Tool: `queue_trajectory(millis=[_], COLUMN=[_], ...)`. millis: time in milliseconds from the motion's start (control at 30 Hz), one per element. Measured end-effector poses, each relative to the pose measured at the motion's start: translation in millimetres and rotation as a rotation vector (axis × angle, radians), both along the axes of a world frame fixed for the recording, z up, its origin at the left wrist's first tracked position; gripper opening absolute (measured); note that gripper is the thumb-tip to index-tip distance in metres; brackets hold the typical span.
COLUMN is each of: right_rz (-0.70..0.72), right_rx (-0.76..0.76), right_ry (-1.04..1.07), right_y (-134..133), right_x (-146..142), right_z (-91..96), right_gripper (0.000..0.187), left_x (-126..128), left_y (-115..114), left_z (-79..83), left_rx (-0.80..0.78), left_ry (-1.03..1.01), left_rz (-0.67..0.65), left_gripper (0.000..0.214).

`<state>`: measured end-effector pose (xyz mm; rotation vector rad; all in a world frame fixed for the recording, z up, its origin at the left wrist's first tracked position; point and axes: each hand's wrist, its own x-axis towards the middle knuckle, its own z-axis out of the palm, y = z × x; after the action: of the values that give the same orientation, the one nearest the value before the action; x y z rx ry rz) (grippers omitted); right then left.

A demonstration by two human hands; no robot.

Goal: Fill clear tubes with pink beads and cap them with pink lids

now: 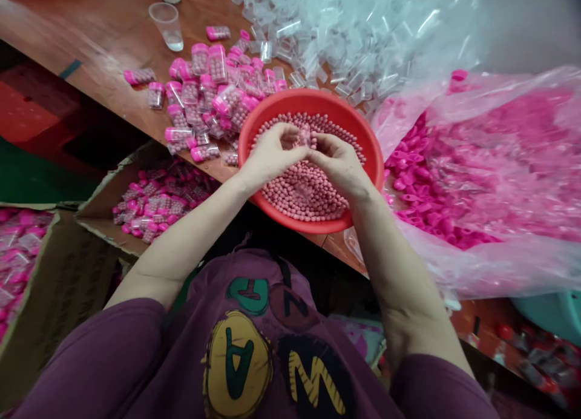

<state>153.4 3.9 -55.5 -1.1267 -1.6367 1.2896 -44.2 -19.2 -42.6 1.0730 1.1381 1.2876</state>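
Note:
My left hand (272, 154) and my right hand (339, 166) meet above a red plastic basin (313, 101), and their fingers close around a small clear plastic tube (304, 135). The fingers hide most of the tube. Filling the basin is a heap of round pink beads (305, 192), possibly candies or pills, and both hands hover just over it. To the left of the basin, a pile of clear tubes with pink caps (216, 63) lies packed with the same beads. Heaped at the upper right are uncapped clear tubes (318, 49).
Loose pink caps (436, 177) lie in a translucent plastic bag on the right. Cardboard boxes of filled tubes (158, 201) stand below the wooden table's edge (136, 128) at the left. A plastic cup (167, 25) stands at the far end.

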Motion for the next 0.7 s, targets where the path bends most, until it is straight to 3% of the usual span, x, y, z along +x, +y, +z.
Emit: queue_trajectory(millis=[133, 267, 467, 700], right_rz=[-0.178, -0.122, -0.013, 0.116], right_rx=[0.015, 0.031, 0.15, 0.059], right_ry=[0.055, -0.012, -0.121, -0.073], right_y=[-16.0, -26.5, -33.7, -39.9], right_x=[1.3, 25.3, 63.2, 47.5], right_z=[-1.7, -1.3, 17.2, 29.2], right_gripper=[0.07, 0.066, 0.069, 0.06], left_x=[23.5, 28.7, 30.1, 22.8], left_y=[-5.1, -2.6, -7.5, -13.4], left_z=[21.0, 33.9, 31.6, 24.7], left_rx=[-0.121, -0.213, -0.362, -0.301], left_ry=[-0.199, -0.275, -0.336, -0.204], left_rz=[-0.1, -0.197, -0.434, -0.458], left_gripper=[0.02, 0.021, 0.02, 0.025])
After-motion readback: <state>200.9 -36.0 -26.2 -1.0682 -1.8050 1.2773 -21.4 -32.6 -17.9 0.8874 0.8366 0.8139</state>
